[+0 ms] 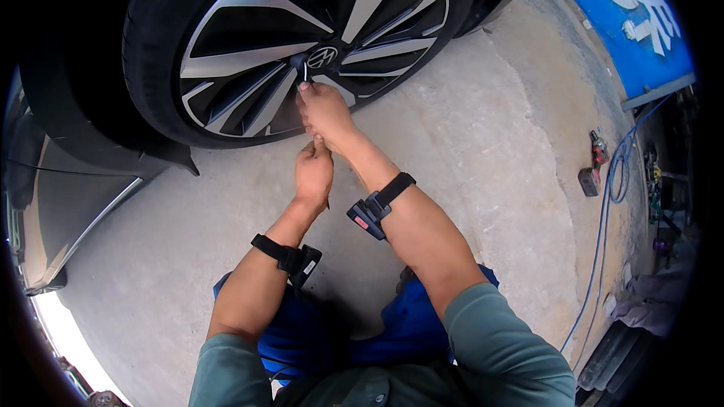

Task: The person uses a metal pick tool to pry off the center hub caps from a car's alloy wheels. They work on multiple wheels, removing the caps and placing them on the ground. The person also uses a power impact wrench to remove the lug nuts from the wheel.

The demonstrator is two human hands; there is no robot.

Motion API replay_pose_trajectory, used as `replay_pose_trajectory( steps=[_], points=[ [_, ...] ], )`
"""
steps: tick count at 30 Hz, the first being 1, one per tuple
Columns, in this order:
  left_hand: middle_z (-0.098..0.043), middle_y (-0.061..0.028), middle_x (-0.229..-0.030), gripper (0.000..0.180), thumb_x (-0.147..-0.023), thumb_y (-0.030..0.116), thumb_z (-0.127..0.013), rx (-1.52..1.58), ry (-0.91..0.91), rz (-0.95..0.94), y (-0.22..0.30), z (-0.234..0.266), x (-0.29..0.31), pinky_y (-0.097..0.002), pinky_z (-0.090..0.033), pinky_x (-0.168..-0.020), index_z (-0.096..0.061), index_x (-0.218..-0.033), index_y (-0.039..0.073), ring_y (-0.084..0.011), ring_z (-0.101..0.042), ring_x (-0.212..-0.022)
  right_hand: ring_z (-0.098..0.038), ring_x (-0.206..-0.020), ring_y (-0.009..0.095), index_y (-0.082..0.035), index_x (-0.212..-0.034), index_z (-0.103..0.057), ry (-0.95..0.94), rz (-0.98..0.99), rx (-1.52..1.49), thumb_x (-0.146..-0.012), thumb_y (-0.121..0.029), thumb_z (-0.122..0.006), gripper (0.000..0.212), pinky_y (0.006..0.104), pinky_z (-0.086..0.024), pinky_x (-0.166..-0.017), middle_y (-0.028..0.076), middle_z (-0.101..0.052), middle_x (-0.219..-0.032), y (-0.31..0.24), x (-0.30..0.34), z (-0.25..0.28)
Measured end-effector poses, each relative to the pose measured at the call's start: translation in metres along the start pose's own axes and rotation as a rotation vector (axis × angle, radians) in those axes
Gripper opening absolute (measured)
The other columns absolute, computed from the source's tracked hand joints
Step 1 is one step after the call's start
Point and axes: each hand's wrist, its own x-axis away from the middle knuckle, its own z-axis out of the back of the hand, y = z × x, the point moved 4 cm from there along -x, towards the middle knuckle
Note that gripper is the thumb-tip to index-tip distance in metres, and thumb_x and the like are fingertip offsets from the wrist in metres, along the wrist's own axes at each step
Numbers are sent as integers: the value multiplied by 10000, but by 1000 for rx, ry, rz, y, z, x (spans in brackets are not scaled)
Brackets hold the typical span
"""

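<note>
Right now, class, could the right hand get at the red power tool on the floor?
Probably not without shifting: the right hand is up at the wheel, while the power tool lies well to the right.

1. The left hand (314,173) and the right hand (326,113) are bare, as are both forearms up to the sleeves
2. A black strap (270,248) circles the left forearm above the wrist, carrying a dark, blocky case (305,265) with a small white label (310,267)
3. A matching black band (397,188) wraps the right forearm, its angular dark housing (367,216) marked by a pinkish-red sticker (361,222)
4. The top is short-sleeved: the left sleeve (230,369) and right sleeve (501,332) are muted grey-green, ending around the elbows
5. The shirt front (332,388) looks much darker, almost black, with a round button (381,398) near the lower edge
6. The trousers (403,324) are strong blue, partly in shadow
</note>
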Motion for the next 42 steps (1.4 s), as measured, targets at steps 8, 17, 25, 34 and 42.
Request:
replay_pose_trajectory(
  steps=[8, 17, 25, 34, 42],
  points=[
    [-586, -186, -670, 497, -1049, 352, -473, -466, 45, -217, 17, 8, 19, -390, -438, -639, -615, -826, -69, -272, -514, -631, -646, -722, 183, -24, -1079, -557, 62, 96, -285, -940, -220, -697, 279, 316, -567, -658, 65, -632, -881, -37, -16, 7],
    [-596, -166, -586, 431, -965, 389, -591, -1193, 162, -786, 77, 27, 12, -476, -463, -515, -590, -673, 71, -386, -613, -583, -604, -632, 139, -20, -863, -581, 243, 113, -390, -906, -165, -744, 223, 308, -557, -538, 51, -612, -755, -40, -14, 77],
    [-646, -226, -732, 440, -982, 431, -545, -705, 118, -333, 82, 26, -7, -461, -494, -681, -713, -888, 36, -416, -644, -757, -488, -664, 115, -56, -869, -615, 177, -124, -543, -981, -440, -606, 400, 267, -454, -606, 6, -522, -749, -27, -7, 102],
    [-670, -265, -838, 463, -1024, 413, -466, -699, 158, -303, 73, 19, -21, -489, -488, -785, -693, -963, 13, -470, -628, -873, -531, -663, 61, 20, -1017, -663, 126, 286, 26, -977, -278, -650, 301, 240, -429, -554, 0, -635, -764, -41, -12, 37],
    [-634, -297, -817, 473, -1038, 395, -458, -584, 124, -284, 61, 8, -30, -483, -483, -749, -671, -951, -18, -494, -602, -846, -483, -613, 48, -22, -1036, -675, 155, 397, 108, -997, -229, -618, 219, 208, -371, -502, -15, -628, -817, -36, -22, 28]
  ],
)
